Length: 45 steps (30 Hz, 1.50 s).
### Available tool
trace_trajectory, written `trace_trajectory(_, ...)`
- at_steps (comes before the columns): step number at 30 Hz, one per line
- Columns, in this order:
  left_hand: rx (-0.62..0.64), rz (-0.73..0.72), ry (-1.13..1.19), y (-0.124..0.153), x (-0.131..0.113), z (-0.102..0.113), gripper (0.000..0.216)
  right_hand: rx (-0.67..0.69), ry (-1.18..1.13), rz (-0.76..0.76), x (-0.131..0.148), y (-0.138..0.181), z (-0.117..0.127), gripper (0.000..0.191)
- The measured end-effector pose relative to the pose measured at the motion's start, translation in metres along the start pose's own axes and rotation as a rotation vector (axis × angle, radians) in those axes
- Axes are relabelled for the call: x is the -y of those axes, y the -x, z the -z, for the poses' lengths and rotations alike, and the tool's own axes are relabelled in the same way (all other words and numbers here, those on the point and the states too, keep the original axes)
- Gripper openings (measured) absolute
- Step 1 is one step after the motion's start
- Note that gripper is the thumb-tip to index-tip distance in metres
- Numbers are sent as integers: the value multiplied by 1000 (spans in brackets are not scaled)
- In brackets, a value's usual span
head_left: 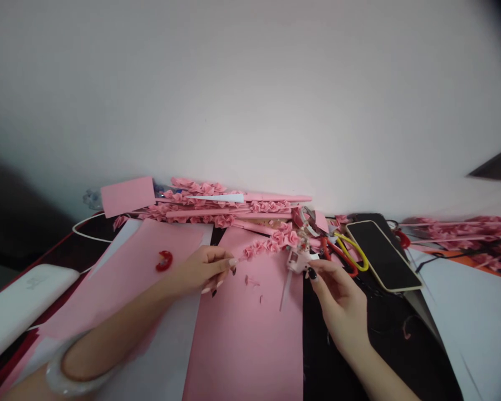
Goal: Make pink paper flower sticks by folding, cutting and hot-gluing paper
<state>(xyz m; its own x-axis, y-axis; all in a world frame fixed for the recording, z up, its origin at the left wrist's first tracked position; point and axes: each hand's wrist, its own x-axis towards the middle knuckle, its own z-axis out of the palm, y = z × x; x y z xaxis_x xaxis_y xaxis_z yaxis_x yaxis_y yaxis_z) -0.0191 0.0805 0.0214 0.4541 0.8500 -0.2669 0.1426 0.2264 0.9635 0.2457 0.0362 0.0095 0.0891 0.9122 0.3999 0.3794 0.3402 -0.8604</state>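
Observation:
My left hand (216,268) is closed in a pinch at the left tip of a pink paper flower sprig (271,243), whose folded blossoms run to the right. In my right hand (338,295), thumb and forefinger are pressed together at the edge of a small pale pink device (298,259). A thin translucent stick (285,291) slants down from it. Below the sprig, small pink paper scraps (251,280) lie on a pink paper sheet (246,345).
More pink flower stems (234,209) are heaped along the wall. Scissors with red and yellow handles (353,253) lie beside a phone (382,253). A red curved object (164,260) rests on the left pink paper. A white power bank (29,303) and white paper (476,323) flank the work area.

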Motion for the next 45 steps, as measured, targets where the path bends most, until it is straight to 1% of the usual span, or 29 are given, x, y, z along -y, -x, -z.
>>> trace_trajectory(3, 85, 1, -39, 0, 1, 4, 25, 12, -143, -42, 1, -4, -3, 24)
trace_trajectory(5, 106, -10, -69, 0, 3, 5, 26, 8, -170, -53, 0, -5, -3, 25)
trace_trajectory(10, 77, -17, -101, 1, 1, 9, 24, -96, -131, -105, -4, -5, 1, 22)
trace_trajectory(15, 36, -36, -156, 8, -12, 20, 24, -144, -132, -109, -5, -6, 5, 19)
trace_trajectory(19, 14, -80, -299, 17, -20, 40, 29, -141, -163, -108, -6, -6, 4, 20)
trace_trajectory(20, 0, -80, -344, 19, -20, 46, 31, -140, -167, -106, -7, -6, 4, 20)
trace_trajectory(21, -39, -82, -387, 21, -21, 53, 32, -138, -167, -104, -7, -6, 3, 20)
trace_trajectory(25, -33, -15, -459, 24, -20, 82, 26, -144, -147, -84, -7, -5, 3, 20)
trace_trajectory(26, -36, -5, -468, 24, -19, 88, 27, -145, -143, -79, -7, -5, 2, 20)
trace_trajectory(30, -103, 20, -519, 25, -17, 107, 31, -142, -137, -65, -5, -5, 2, 19)
trace_trajectory(33, -135, 21, -554, 28, -17, 113, 30, -147, -151, -70, -5, -5, 2, 18)
trace_trajectory(40, -81, 7, -684, 23, -6, 121, 34, -162, -165, -82, -4, -7, 4, 18)
trace_trajectory(45, -109, -37, -775, 16, 1, 126, 33, -184, -178, -62, -3, -7, 5, 19)
